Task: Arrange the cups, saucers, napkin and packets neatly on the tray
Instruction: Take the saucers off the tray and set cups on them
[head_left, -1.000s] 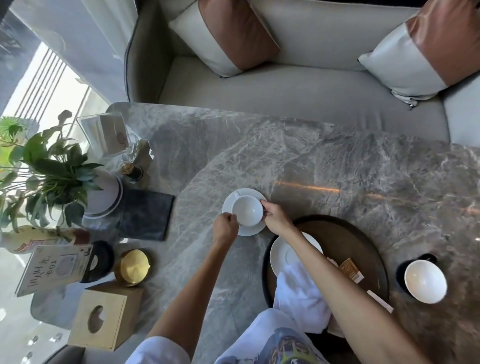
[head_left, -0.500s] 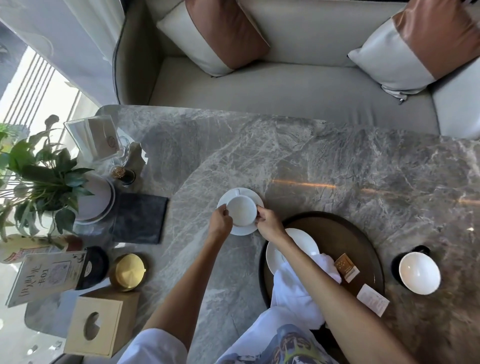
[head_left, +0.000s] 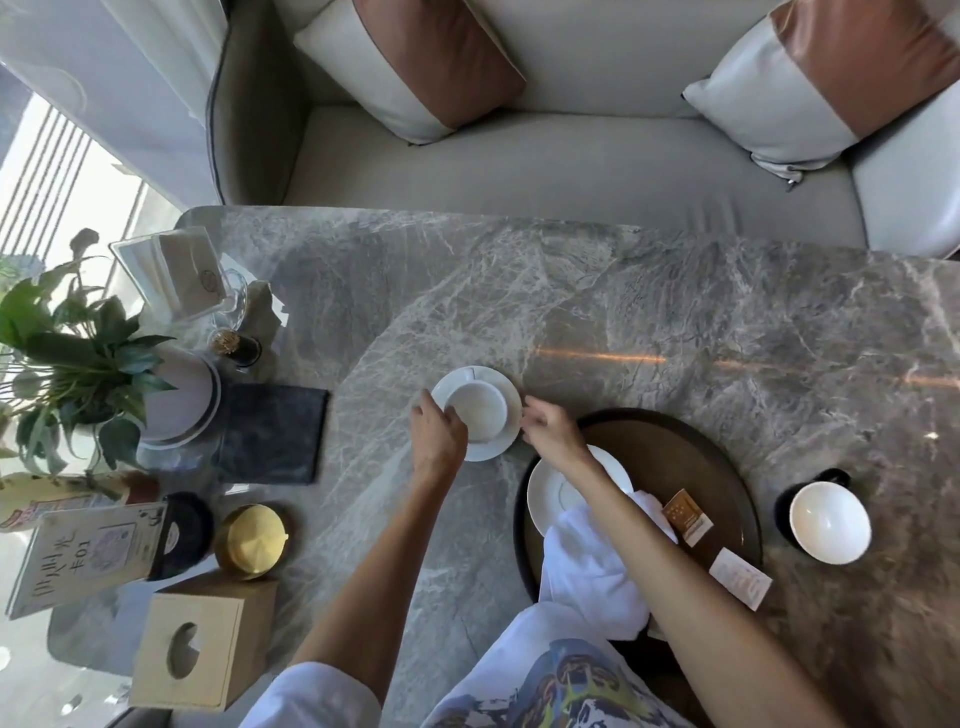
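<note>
Gripped saucer (head_left: 493, 451) by opposite rims with left hand (head_left: 439, 436) and right hand (head_left: 553, 434), just outside tray (head_left: 675, 441). Probably risked sliding the loose cup (head_left: 480, 410) off if lifted unevenly.

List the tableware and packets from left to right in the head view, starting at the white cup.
white cup and saucer → empty saucer → brown packet → white packet → black cup
</note>
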